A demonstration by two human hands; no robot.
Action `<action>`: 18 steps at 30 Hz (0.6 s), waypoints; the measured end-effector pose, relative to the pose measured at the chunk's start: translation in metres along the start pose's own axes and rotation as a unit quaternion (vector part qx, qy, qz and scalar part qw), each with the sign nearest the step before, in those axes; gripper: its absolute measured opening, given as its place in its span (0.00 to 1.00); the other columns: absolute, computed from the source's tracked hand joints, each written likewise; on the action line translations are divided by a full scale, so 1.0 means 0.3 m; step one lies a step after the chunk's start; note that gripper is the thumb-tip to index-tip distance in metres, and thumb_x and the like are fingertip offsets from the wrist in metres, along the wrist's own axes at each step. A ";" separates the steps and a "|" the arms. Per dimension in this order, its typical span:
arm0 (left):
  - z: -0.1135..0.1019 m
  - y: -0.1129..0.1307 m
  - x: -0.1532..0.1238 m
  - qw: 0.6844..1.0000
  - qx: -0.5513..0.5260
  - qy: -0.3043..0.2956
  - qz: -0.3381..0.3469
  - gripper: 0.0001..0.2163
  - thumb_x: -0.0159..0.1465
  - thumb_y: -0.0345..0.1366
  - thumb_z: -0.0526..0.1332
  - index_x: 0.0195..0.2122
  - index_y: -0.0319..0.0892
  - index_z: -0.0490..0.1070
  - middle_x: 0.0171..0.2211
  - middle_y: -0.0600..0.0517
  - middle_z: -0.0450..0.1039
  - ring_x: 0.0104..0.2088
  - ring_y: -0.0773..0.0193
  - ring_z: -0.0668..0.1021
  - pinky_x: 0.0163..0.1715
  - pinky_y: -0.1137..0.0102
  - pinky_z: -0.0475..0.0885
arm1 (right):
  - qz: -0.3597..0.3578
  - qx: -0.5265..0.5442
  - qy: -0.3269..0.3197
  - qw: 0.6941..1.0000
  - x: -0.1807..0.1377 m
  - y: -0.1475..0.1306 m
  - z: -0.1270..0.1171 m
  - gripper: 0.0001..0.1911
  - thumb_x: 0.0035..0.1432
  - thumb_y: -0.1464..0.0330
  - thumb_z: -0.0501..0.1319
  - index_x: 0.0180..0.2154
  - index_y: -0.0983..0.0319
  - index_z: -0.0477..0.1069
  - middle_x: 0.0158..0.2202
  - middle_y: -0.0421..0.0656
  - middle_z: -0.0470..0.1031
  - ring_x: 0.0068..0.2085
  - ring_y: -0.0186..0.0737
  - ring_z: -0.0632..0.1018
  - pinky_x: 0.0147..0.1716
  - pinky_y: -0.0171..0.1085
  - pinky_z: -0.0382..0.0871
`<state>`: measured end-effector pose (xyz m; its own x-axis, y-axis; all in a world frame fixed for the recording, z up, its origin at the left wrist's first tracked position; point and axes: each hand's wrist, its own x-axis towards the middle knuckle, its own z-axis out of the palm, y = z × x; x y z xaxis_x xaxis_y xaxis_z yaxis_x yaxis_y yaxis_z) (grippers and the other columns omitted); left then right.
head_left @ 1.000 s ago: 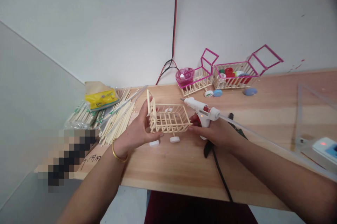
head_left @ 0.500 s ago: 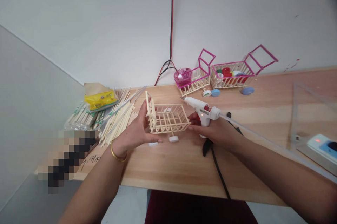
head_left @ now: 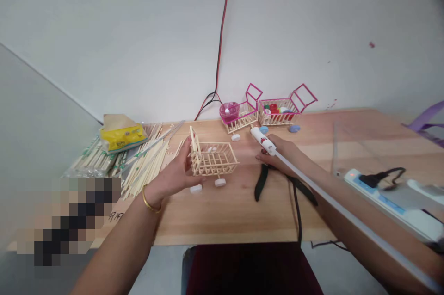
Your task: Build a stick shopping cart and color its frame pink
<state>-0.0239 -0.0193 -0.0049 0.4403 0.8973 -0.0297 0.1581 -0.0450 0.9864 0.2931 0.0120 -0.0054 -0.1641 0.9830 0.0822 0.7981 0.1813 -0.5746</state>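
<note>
A small cart of pale wooden sticks (head_left: 217,164) with white round wheels is held at its handle end by my left hand (head_left: 173,174), the thumb low along its side. A white hot glue gun (head_left: 259,138) with a long clear glue stick in its rear is in my right hand (head_left: 282,150), fingers wrapped round its grip, which is mostly hidden. The gun's nozzle points away from me, to the right of the cart and apart from it. A pair of dark-handled pliers (head_left: 262,183) lies under my right hand and forearm.
Behind stand two stick carts with magenta trim; one holds a pink cup (head_left: 229,112), the other colourful caps (head_left: 274,109). To the left lie loose sticks (head_left: 147,170) and a yellow packet (head_left: 123,138). A power strip (head_left: 391,202) is at right, with a black cord near the front edge.
My right hand has drawn the glue gun away from the cart's front end, to the right. My left hand still holds the cart. The view has turned to the right, showing more power strip.
</note>
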 end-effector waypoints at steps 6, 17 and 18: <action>-0.006 -0.008 -0.003 1.000 0.021 0.018 0.008 0.54 0.53 0.29 0.70 0.71 0.50 0.31 0.62 0.39 0.60 0.58 0.51 0.72 0.58 0.54 0.68 | -0.041 -0.124 -0.022 0.991 0.023 0.076 -0.041 0.13 0.48 0.64 0.65 0.37 0.60 0.70 0.35 0.48 0.78 0.37 0.50 0.77 0.33 0.39 0.65; -0.022 -0.018 0.002 0.998 0.029 -0.005 0.056 0.51 0.53 0.27 0.68 0.71 0.49 0.35 0.62 0.38 0.60 0.53 0.54 0.75 0.52 0.59 0.73 | -0.081 -0.171 -0.054 0.981 0.010 0.149 -0.084 0.15 0.53 0.66 0.62 0.44 0.62 0.75 0.42 0.49 0.80 0.40 0.48 0.78 0.39 0.39 0.68; -0.024 -0.020 0.002 0.998 0.032 -0.003 0.056 0.51 0.53 0.27 0.68 0.71 0.49 0.35 0.62 0.38 0.61 0.52 0.54 0.76 0.51 0.59 0.73 | -0.077 -0.172 -0.046 0.981 0.002 0.148 -0.082 0.16 0.53 0.67 0.62 0.44 0.62 0.75 0.42 0.50 0.80 0.42 0.49 0.78 0.41 0.40 0.68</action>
<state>-0.0309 -0.0153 -0.0097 0.4630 0.8828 0.0791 0.1644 -0.1733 0.9710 0.3429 0.0213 -0.0107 -0.3374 0.9393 0.0630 0.9056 0.3421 -0.2508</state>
